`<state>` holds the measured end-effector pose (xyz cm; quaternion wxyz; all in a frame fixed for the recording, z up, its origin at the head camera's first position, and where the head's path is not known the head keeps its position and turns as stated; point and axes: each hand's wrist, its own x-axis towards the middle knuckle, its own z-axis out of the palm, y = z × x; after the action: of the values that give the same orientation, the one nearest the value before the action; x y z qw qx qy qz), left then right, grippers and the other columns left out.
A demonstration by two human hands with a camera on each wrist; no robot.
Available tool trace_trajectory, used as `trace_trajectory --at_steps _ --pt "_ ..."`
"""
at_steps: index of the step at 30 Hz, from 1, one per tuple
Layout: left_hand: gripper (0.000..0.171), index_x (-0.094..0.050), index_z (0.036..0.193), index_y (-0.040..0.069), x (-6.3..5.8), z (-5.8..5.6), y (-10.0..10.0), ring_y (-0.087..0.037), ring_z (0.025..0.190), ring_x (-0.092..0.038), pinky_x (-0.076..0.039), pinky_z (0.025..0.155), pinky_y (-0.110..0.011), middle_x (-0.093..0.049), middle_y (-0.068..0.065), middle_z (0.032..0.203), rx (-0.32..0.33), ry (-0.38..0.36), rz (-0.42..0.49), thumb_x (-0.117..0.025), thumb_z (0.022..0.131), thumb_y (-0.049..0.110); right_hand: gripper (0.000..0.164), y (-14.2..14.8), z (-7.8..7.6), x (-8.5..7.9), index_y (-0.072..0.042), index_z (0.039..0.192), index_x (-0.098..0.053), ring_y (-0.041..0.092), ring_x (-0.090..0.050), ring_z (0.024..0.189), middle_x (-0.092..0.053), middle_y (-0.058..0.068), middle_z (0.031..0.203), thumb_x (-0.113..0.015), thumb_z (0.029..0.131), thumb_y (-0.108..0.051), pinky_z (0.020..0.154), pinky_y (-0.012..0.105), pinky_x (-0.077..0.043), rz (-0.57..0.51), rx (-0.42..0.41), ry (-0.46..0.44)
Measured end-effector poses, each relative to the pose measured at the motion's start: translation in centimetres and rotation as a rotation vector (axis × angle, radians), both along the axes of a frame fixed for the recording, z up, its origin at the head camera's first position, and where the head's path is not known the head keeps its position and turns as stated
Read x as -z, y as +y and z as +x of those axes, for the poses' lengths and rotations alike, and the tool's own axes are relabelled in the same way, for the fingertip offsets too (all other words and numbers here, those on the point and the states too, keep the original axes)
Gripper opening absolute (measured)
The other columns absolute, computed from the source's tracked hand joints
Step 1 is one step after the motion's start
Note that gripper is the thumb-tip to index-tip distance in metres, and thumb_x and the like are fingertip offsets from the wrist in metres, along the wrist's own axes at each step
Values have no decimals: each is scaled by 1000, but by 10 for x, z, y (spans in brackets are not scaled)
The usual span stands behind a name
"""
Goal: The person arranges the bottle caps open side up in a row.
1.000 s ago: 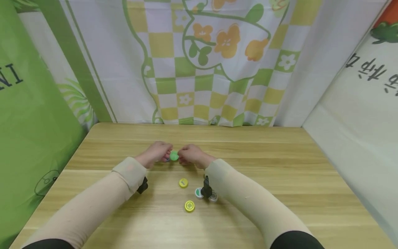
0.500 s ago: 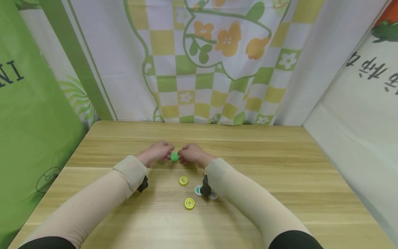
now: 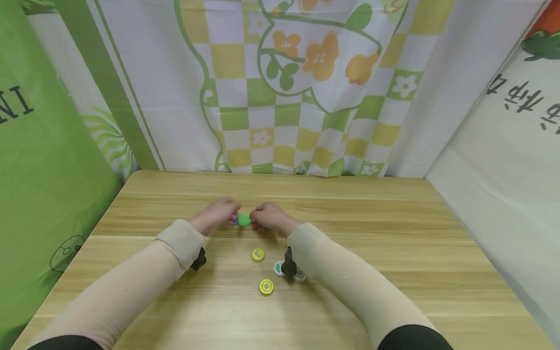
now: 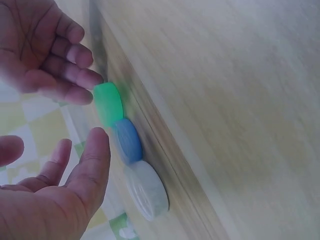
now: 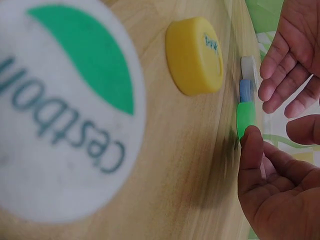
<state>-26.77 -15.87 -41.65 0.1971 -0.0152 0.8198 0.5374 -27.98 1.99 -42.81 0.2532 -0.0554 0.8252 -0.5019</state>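
Just left of and below the middle of the head view, my two hands face each other over a row of bottle caps. My right hand [image 3: 272, 218] has loosely bent fingers and is not wrapped round anything; its fingertips touch the end of the green cap [image 3: 244, 220], which sits on the table [image 3: 380, 253] between my hands. My left hand [image 3: 217, 214] holds nothing: in the left wrist view, at lower left, its fingers are extended and spread beside the row. Whether one fingertip there brushes the blue cap [image 4: 128, 141] I cannot tell.

Left of centre in that same view, the row slants downward: green uppermost, blue next, then the white cap [image 4: 146, 191] at the lower end. They sit edge to edge or nearly so.

Below my hands in the head view lies a yellow cap [image 3: 258, 255] with dark lettering on top, and under it, at lower centre, a second yellow cap [image 3: 266, 288]. Right of these, a white cap with a green print [image 3: 278, 269] is partly covered by the black camera [image 3: 288, 268] at my right wrist, with a greyish cap [image 3: 300, 275] just beyond. A checked curtain [image 3: 288, 116] fills the upper middle.
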Motion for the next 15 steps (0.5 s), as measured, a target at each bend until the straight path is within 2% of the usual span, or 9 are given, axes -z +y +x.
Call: trace_trajectory --at_steps 4,7,10,15 --pt "48 -41 145 -15 2 -1 -2 -34 119 -55 -53 101 -41 -51 -31 138 -33 -3 6 -40 109 17 27 1 0 1 8 118 -68 20 -65 85 -69 13 95 -55 101 -9 81 31 -60 3 -5 4" --pt "47 -43 143 -15 4 1 -3 -32 114 -57 -53 101 -41 -54 -29 133 -37 10 17 -41 109 17 28 3 1 0 8 121 -67 20 -65 85 -69 13 97 -55 102 -9 80 31 -59 5 -13 13" --pt "40 -50 134 -15 4 7 -3 -27 103 -57 -54 98 -41 -58 -23 119 12 28 12 -41 108 15 31 7 1 -2 8 124 -66 21 -65 87 -70 15 99 -54 103 -11 81 32 -58 25 -32 33" --pt "30 -56 119 -10 3 21 -1 -21 92 -57 -57 88 -37 -56 -12 102 97 -11 9 -44 108 16 31 17 2 -7 7 128 -64 21 -68 92 -72 14 103 -56 103 -9 83 33 -59 65 -99 50"
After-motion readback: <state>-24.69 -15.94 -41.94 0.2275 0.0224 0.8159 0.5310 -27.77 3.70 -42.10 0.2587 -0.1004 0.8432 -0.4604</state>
